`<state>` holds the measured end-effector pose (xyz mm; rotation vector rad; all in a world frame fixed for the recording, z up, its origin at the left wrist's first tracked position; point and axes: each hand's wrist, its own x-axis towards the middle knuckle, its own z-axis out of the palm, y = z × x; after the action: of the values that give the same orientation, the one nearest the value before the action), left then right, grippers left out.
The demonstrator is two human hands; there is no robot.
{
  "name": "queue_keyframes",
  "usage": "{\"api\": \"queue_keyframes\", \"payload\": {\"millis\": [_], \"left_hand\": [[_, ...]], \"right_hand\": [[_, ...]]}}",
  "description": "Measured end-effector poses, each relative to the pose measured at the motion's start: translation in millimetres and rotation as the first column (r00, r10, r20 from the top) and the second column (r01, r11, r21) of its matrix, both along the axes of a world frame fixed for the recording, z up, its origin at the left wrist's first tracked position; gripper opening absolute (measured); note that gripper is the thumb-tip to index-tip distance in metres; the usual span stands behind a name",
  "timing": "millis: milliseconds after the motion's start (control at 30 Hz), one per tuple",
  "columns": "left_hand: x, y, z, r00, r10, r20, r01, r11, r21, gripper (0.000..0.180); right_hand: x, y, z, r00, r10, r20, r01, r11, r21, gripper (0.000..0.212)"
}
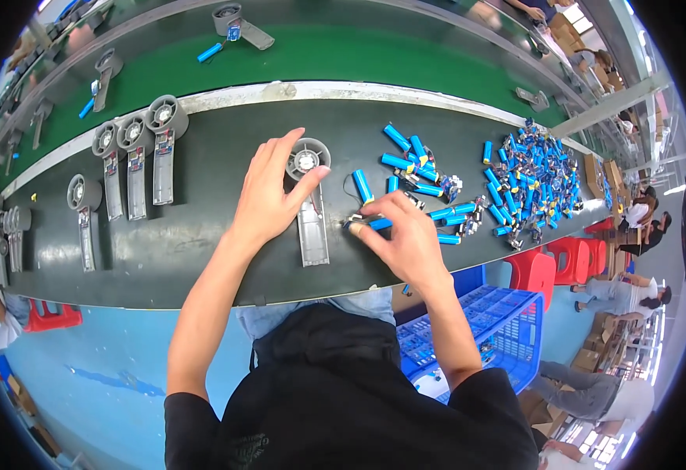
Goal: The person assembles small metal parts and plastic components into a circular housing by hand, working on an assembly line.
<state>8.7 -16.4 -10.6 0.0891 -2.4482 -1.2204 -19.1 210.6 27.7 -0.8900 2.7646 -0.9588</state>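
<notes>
while the left hand (pixel 268 192) rests spread on the grey fan housing (pixel 309 204), the right hand (pixel 406 235) just beside it pinches a blue battery cell (pixel 376 224).

A handheld fan housing (pixel 309 205) is lying on the workbench (pixel 202 251) directly before the person, with the left hand (pixel 268 196) resting on its left side and the right hand (pixel 402 231) sitting just to its right, pinching a battery cell (pixel 376 224). Three more fan housings (pixel 133 153) are lying side by side well to the left, while a pile of battery cells (pixel 539 180) is spreading far right. Behind the workbench a conveyor belt (pixel 343 59) is running, and a crate (pixel 488 329) is standing below at the right.
</notes>
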Motion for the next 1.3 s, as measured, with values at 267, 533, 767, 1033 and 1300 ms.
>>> {"api": "queue_keyframes", "payload": {"millis": [267,533,767,1033,1300], "left_hand": [[9.2,-3.5,22.0,0.972,-0.036,-0.232,0.008,0.993,-0.121,0.044],[49.3,18.3,52.2,0.889,-0.381,-0.252,0.449,0.833,0.322,0.049],[71.9,8.1,37.5,0.909,-0.203,-0.365,0.415,0.537,0.735,0.027],[72.7,3.7,42.2,0.992,-0.096,0.085,0.089,0.993,0.082,0.023],[47.8,16.3,13.5,0.995,-0.042,-0.087,0.037,0.998,-0.052,0.007]], "right_hand": [[-0.4,10.7,5.6,0.901,0.022,0.433,0.165,0.906,-0.389,0.028],[-0.2,-1.5,15.3,0.493,0.593,0.637,0.265,0.595,-0.759,0.017],[2.2,-33.6,13.3,0.731,0.243,0.638,0.318,0.706,-0.633,0.017],[4.2,-29.6,-15.1,0.915,0.131,0.381,0.067,0.883,-0.464,0.024],[6.7,-45.4,-24.3,0.957,0.121,0.264,0.032,0.86,-0.51,0.028]]}}
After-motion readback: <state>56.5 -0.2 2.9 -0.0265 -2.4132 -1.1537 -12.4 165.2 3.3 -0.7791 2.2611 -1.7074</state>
